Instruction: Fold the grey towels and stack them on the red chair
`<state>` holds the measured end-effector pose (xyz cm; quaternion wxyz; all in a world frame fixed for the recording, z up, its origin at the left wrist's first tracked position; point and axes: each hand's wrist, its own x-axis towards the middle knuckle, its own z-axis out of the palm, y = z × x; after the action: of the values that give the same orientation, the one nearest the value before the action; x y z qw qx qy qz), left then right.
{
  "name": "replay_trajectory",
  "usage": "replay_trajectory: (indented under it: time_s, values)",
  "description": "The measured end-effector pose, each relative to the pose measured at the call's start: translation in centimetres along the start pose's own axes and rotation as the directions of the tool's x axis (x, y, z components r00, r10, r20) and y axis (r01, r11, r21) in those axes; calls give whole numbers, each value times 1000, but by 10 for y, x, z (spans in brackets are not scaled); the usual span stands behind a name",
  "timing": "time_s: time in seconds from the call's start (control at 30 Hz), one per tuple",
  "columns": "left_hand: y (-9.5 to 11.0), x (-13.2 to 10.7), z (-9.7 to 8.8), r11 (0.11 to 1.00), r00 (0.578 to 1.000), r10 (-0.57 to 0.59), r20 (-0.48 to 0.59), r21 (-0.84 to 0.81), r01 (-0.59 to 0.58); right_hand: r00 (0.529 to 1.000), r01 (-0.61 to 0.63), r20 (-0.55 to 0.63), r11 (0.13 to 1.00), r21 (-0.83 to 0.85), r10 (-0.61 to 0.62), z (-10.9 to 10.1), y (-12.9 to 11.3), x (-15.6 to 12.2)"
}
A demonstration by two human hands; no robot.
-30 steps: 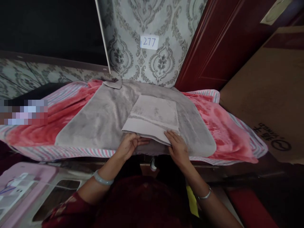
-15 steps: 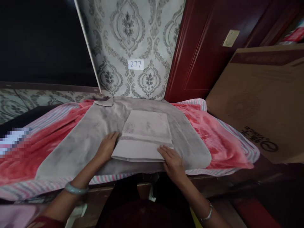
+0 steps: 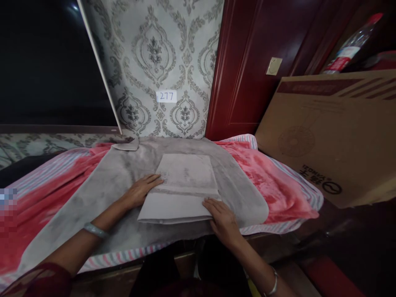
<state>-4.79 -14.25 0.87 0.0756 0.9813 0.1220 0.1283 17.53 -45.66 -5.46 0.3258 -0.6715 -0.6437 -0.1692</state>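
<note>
One red door (image 3: 241, 74) stands behind the folded pale-grey piece (image 3: 185, 169), to its right. Red plush cloth (image 3: 262, 177) shows in two stretches, one on each side of the piece, and one grey plush cloth (image 3: 102, 202) lies directly beneath it. One dark screen (image 3: 49, 62) is behind the piece to the left; one cardboard box (image 3: 334, 140) leans to its right. The single piece lies near the grey cloth's front edge. One red-capped bottle (image 3: 349, 53) is far behind it, right. Two hands, apart: the left hand (image 3: 140, 190), spread flat, touches the piece's left edge; the right hand (image 3: 223, 218) rests on its near right corner, whether clamped I cannot tell. One label (image 3: 166, 96), "277", is behind the piece.
</note>
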Motion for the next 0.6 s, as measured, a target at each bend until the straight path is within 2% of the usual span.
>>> replay_trajectory:
  time_s: [0.1,0.3,0.47,0.6]
  values:
    - [-7,-3,9,997,1000,-22,-6,67,22,1000,5,27,1000,7,-5,0,0,1]
    - [-11,-5,24,992,996,62,-59,117,-55,1000,24,1,1000,-10,-24,3,-3,-8]
    - [-8,-9,28,996,999,13,-52,91,-8,999,-9,-38,1000,-1,9,10,-7,-12]
    - [-12,-13,33,996,995,-42,-86,77,49,996,-40,-80,999,10,41,17,-11,-14]
